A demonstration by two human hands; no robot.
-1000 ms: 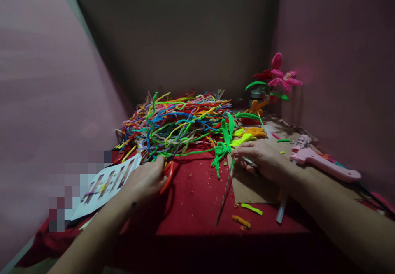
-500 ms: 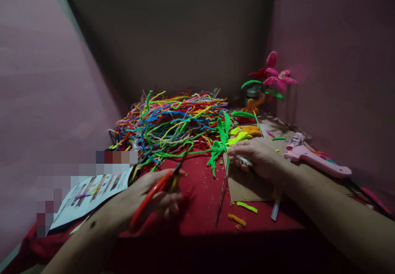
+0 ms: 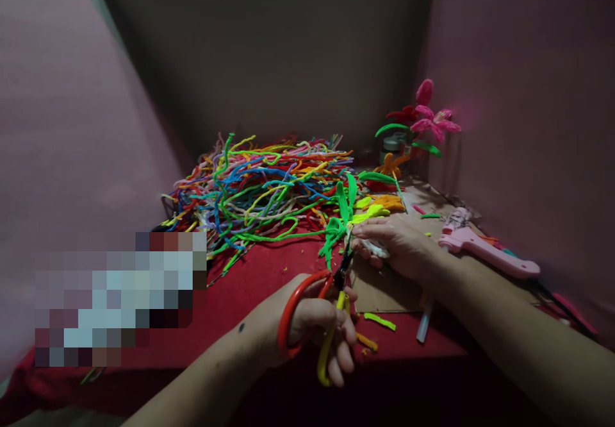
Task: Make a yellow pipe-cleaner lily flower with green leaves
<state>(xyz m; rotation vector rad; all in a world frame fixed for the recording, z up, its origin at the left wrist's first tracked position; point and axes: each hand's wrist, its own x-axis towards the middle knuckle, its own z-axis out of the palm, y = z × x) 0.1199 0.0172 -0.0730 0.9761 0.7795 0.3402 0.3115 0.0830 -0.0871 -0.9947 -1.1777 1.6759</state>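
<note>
My left hand (image 3: 314,315) is closed on a pair of scissors (image 3: 289,318) with one red and one yellow handle loop. The dark blades point up and meet the lower end of a green fuzzy pipe-cleaner piece (image 3: 342,206), close to my right fingertips. My right hand (image 3: 396,241) pinches this piece near its base; its leaf-like loops stick up and drooping strands hang to the left. Something white (image 3: 375,247) shows under the right fingers, too small to name. Whether the blades are closed on a strand, I cannot tell.
A big heap of coloured pipe cleaners (image 3: 269,186) lies behind the hands. Cardboard (image 3: 384,292) lies under the right hand, beside a pink glue gun (image 3: 490,247) with a glue stick (image 3: 425,326). Pink flowers (image 3: 436,119) stand at the back right. Yellow pieces (image 3: 372,210) and offcuts (image 3: 379,321) lie around.
My left hand has moved right with the scissors, bringing the blades to the base of the green piece. My right hand has stayed nearly in place, still pinching it.
</note>
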